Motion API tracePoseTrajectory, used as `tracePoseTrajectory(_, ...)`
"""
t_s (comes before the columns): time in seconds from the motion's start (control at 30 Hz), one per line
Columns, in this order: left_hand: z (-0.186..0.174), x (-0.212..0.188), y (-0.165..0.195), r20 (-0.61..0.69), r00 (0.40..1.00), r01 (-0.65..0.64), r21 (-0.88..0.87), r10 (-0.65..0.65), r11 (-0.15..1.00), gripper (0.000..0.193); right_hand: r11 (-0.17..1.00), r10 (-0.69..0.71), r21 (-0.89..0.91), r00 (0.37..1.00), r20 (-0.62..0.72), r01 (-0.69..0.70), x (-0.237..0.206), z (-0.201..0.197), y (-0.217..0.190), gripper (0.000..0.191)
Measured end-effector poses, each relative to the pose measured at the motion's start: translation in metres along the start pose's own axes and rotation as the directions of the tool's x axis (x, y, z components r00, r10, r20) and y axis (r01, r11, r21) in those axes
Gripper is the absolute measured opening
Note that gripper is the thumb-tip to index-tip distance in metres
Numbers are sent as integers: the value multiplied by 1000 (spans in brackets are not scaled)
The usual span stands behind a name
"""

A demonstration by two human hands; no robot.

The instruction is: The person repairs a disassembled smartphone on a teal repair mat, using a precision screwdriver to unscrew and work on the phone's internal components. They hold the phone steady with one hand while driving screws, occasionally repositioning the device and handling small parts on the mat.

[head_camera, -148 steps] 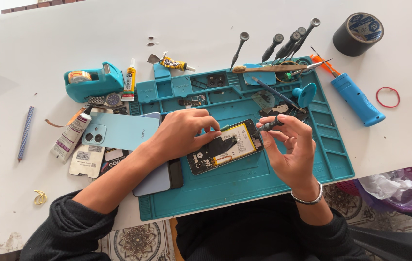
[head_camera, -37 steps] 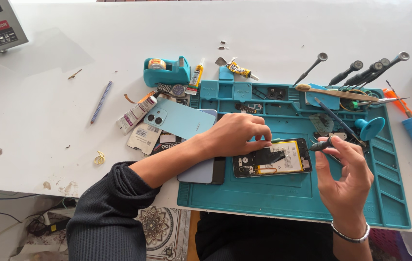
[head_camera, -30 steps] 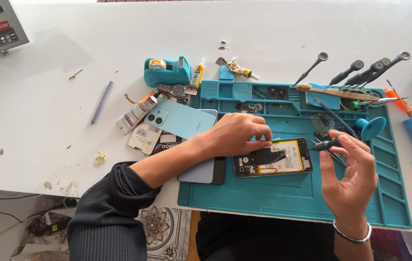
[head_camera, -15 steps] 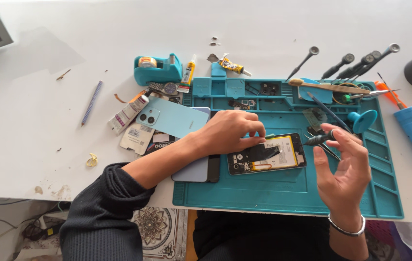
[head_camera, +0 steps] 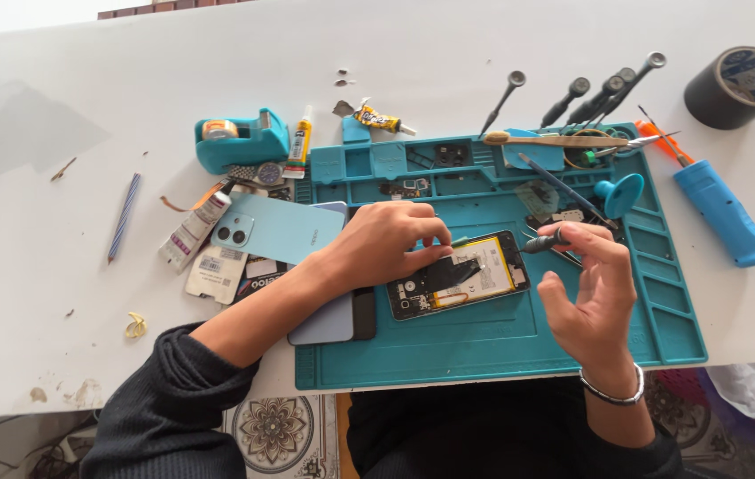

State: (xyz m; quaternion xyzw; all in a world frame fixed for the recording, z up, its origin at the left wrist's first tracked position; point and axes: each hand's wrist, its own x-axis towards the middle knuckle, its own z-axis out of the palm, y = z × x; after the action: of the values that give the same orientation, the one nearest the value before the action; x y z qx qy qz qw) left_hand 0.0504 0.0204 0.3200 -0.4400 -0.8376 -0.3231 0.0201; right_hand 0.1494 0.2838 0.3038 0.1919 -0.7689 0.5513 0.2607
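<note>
Right hand [head_camera: 592, 297]: over the mat [head_camera: 501, 346], palm up, thumb and forefinger pinched on a small dark screwdriver [head_camera: 544, 241], other fingers loosely spread; opened phone [head_camera: 459, 277]: flat mid-mat, innards up, just left of that hand; left hand [head_camera: 388, 244]: fingers together, pressing the phone's top edge; blue back cover [head_camera: 278, 229]: beside the left wrist; tape dispenser [head_camera: 240, 139], screwdrivers [head_camera: 586, 98], tape roll [head_camera: 737, 74]: far side of the white table [head_camera: 31, 293].
</note>
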Motion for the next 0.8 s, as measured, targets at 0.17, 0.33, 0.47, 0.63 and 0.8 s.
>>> tracePoseTrajectory(0.17, 1, 2, 2, -3, 1000, -15, 8, 15, 1000, 15, 998, 35, -50, 998, -50, -38, -2, -2, 1, 50)
tracePoseTrajectory(0.33, 2, 5, 4, 1, 1000, -18, 4, 18, 1000, 16, 997, 16, -79, 999, -30, -18, 1, -2, 1, 39)
tracePoseTrajectory(0.47, 1, 7, 5, 10, 1000, -17, 12, 17, 1000, 15, 991, -42, -130, 998, -48, 35, 2, -2, 0, 38)
tracePoseTrajectory(0.63, 1, 8, 5, -16, 998, -62, -35, 62, 997, 5, 993, -71, 85, 992, -101, 80, -3, -3, 2, 42)
tracePoseTrajectory(0.8, 2, 8, 4, -4, 997, -77, -63, 77, 995, 12, 987, -122, 111, 992, 12, 120, -7, -6, 5, 43)
